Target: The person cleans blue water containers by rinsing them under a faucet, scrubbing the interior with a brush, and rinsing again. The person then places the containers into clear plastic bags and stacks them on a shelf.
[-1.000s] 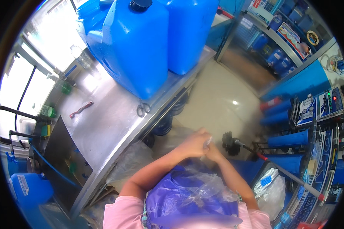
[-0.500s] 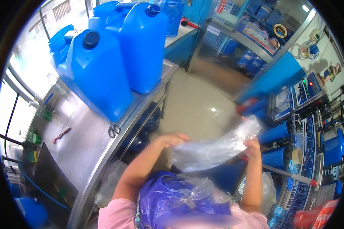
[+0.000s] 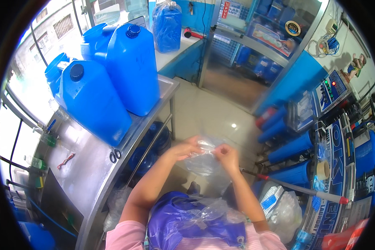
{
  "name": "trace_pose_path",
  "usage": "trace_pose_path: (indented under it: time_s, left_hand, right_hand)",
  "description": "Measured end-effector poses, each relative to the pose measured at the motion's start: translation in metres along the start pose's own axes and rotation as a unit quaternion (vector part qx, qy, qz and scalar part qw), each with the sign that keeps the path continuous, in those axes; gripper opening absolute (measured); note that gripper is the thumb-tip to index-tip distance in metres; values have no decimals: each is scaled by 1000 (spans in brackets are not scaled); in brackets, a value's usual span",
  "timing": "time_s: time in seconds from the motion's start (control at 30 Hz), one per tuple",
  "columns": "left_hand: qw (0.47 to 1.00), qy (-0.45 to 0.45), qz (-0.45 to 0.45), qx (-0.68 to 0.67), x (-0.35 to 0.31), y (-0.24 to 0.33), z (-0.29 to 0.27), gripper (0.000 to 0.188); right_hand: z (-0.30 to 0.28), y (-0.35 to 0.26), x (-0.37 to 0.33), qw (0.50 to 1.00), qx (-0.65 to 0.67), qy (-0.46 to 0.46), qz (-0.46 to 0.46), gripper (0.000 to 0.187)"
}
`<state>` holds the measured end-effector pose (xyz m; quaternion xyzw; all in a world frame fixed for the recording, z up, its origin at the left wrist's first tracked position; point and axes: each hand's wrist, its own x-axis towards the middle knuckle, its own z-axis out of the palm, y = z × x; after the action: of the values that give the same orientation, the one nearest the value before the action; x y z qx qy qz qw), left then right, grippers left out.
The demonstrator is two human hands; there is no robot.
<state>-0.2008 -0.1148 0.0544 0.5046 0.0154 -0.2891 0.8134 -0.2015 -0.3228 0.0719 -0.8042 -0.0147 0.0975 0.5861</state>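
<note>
A see-through plastic bag (image 3: 204, 164) hangs in front of my body, its upper edge bunched between my two hands. My left hand (image 3: 185, 149) grips the edge on the left. On the other side, the thumb and fingers of my right hand (image 3: 226, 156) pinch the same edge. The bag's lower part drops toward the floor and looks thin and crumpled. Over my front lies a purple apron (image 3: 171, 221) with see-through plastic on it.
Blue water containers (image 3: 91, 100) crowd the steel table (image 3: 87, 154) at left, with scissors (image 3: 115, 155) near its edge. A plastic-wrapped blue container (image 3: 166, 31) stands farther back beside a red-black blower (image 3: 192, 34). Blue filter housings (image 3: 291, 148) and a pole (image 3: 296, 188) are at right.
The bag was stretched sideways between my hands and now hangs down. My right hand has come left, close to my left hand. The view has shifted somewhat.
</note>
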Motion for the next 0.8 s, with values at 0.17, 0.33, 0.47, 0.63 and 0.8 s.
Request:
trace_pose_path:
  time_s: [0.17,0.33,0.47,0.63,0.8]
  left_hand:
    - [980,166,6,110,-4,-16,-47,50]
    - [759,427,-48,489,-7,-21,-108,34]
    - [951,271,-44,-143,-17,-21,-118,28]
    - [966,176,86,-169,14,-12,-76,23]
    - [983,162,77,-29,31,5,-24,22]
  right_hand:
    - [-31,28,26,978,210,-10,-8,4]
    - [-98,70,50,759,639,-33,118,19]
    - [-133,139,43,849,508,75,127,28]
    - [-107,138,37,949,-139,277,59,60]
    - [-19,52,41,895,-275,-23,-351,63]
